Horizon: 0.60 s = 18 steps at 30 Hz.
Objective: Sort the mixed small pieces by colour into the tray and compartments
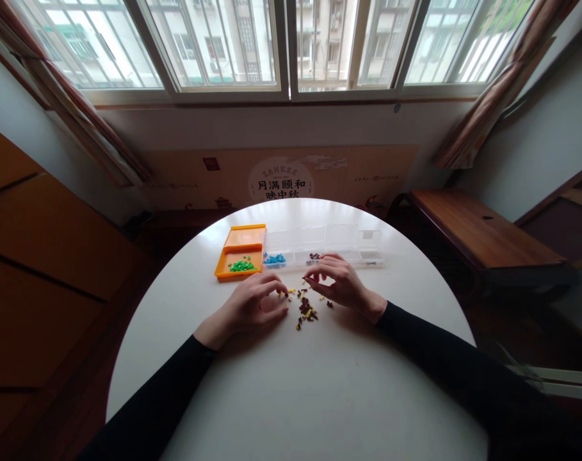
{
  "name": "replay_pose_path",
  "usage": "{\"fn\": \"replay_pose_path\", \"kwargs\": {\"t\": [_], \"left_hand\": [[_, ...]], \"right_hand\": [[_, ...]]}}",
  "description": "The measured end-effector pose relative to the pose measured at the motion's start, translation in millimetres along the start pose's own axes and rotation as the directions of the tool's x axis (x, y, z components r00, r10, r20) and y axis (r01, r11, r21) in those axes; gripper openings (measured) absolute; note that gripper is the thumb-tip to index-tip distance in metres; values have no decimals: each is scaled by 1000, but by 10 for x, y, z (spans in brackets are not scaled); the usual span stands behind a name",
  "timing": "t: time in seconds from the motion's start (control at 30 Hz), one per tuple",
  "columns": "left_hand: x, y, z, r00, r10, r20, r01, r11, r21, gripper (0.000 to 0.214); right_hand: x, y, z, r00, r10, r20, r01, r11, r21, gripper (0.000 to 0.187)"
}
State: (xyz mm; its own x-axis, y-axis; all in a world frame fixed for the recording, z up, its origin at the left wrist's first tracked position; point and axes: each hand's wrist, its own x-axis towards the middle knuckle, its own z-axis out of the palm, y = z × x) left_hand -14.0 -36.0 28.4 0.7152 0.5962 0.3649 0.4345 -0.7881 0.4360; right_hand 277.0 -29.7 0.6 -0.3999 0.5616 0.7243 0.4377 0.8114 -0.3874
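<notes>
A loose pile of small brown and yellow pieces lies on the white table, too small for me to tell their exact kind. My left hand rests at the left of the pile, thumb and forefinger apart, its fingertips by a few yellow bits. Above the pile's right side, my right hand pinches a small dark brown piece between thumb and forefinger. Just behind it, a clear compartment box with raised lids holds blue pieces in one section and brown pieces in another.
Left of the clear box lies an opened orange case with green pieces inside. The round white table curves away toward a printed cardboard panel beneath the window. A wooden bench stands at the right.
</notes>
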Motion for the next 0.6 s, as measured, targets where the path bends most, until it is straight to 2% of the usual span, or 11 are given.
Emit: {"fn": "replay_pose_path", "kwargs": {"t": [0.23, 0.43, 0.6], "left_hand": [[-8, -64, 75, 999, 3, -49, -1, 999, 51, 10], [-8, -104, 118, 996, 8, -88, -2, 998, 71, 11], [-15, -128, 155, 995, 15, -96, -5, 995, 104, 9]], "right_hand": [[-17, 65, 9, 991, 80, -107, -92, 990, -105, 7], [-34, 242, -5, 954, 193, -227, -249, 937, -247, 9], [-41, 360, -16, 933, 233, -273, -314, 898, -307, 9]]}}
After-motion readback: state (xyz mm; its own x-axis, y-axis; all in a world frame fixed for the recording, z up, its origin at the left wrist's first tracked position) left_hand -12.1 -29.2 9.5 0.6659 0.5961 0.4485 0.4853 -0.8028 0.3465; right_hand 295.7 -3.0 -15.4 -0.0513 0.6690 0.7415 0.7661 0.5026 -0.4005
